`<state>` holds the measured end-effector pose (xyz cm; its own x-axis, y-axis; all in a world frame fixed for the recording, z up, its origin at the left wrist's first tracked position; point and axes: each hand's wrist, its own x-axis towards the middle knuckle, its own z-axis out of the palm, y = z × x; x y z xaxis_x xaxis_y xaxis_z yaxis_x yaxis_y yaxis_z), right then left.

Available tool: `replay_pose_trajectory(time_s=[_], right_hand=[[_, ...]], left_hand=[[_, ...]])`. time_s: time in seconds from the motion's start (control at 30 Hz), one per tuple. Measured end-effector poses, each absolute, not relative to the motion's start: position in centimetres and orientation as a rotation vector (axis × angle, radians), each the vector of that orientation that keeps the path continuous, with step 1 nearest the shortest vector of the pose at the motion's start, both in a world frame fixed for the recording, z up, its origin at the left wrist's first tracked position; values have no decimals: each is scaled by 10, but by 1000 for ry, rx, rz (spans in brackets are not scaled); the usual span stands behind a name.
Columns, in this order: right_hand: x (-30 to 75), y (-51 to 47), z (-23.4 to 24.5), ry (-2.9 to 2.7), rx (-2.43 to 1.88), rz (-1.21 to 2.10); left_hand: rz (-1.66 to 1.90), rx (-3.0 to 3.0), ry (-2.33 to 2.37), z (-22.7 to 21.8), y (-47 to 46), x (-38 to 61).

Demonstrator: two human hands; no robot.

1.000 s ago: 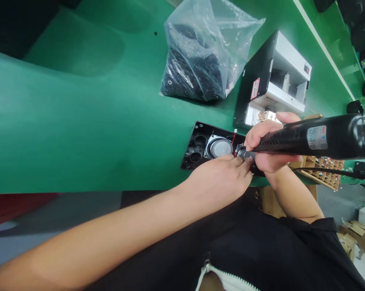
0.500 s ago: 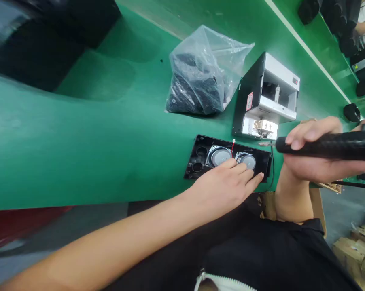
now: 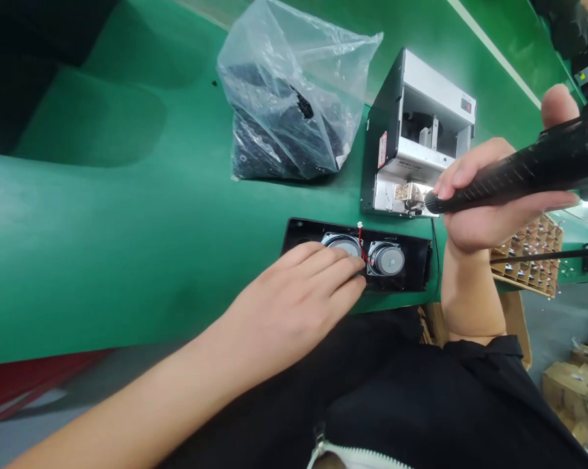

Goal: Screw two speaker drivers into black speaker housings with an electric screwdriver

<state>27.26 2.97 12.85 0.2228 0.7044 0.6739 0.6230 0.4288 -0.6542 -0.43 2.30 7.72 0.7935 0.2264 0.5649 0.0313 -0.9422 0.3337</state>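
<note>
A black speaker housing (image 3: 414,277) lies on the green bench in front of me, with two round speakers set in it. The right speaker (image 3: 389,259) is in plain view. My left hand (image 3: 304,293) rests with outstretched fingers over the left speaker (image 3: 343,242) and covers part of it. A red wire with a white plug (image 3: 360,225) stands up between the speakers. My right hand (image 3: 489,208) is wrapped round a black electric screwdriver (image 3: 509,170). Its front end is at the metal outlet of a screw feeder (image 3: 392,130); contact there is hard to make out.
A clear plastic bag (image 3: 294,98) of black parts sits behind the housing. Right of my forearm is a cardboard divider tray (image 3: 533,254) with small wired parts. Dark objects stand at the far left. Cardboard boxes (image 3: 570,394) are on the floor at right.
The screwdriver has moved from beside the feeder to its outlet. My left hand has slid left along the housing, off the right speaker and onto the left one. The view has shifted too.
</note>
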Motion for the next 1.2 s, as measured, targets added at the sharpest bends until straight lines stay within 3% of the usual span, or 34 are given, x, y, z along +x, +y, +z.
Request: replay_pose_trajectory(time_s=[0.1,0.23,0.4,0.7,1.07,1.2], right_hand=[[271,28,128,-1362,-1007,-35],[272,-2,142,-1440,-819,172],[248,-61,164,-1380,-1017,313],[191,-76,122,-1205,-823,339],[186,-83,119,-1223,-956,411],[188,-70,110,-1279,-943,239]], left_hand=[[896,2666,208,73,25,-5],[908,2629,233,71,24,-2],[901,2598,271,72,23,-4],[792,2545,283,55,23,-17],[814,2482,200,52,33,-17],[737,2370,221,51,32,-16]])
